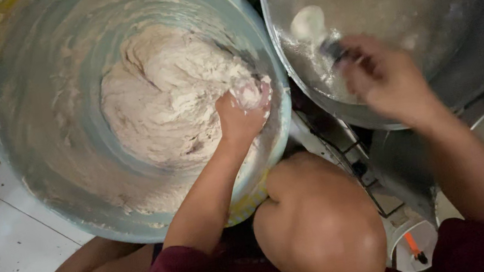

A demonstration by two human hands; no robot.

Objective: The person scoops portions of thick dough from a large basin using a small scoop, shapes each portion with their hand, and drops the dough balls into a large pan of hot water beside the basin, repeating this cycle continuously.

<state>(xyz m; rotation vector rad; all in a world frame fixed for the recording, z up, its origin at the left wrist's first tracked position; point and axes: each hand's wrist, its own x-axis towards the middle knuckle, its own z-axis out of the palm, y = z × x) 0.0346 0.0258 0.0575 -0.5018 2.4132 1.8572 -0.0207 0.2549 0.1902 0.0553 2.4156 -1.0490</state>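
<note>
Looking down from the head cam here: the big pale-blue tub [37, 118] fills the upper left of the frame, and the dough [169, 95] sits as one shaggy lump toward its right wall. The left hand [239, 115] is dug into the lump's right edge, fingers curled shut around a small wad of it. Judging by the smears up the tub walls and the rough surface, mixing looks mostly done, but the dough isn't smooth and nearly all of it is in the tub. Over at the upper right, the right hand [382, 79] is blurred above the wide metal tray [475, 27]; it seems to pinch something dark by a pale dough piece [308, 23], though I can't tell the grip for sure. That's the only clear piece on the floury tray.
</note>
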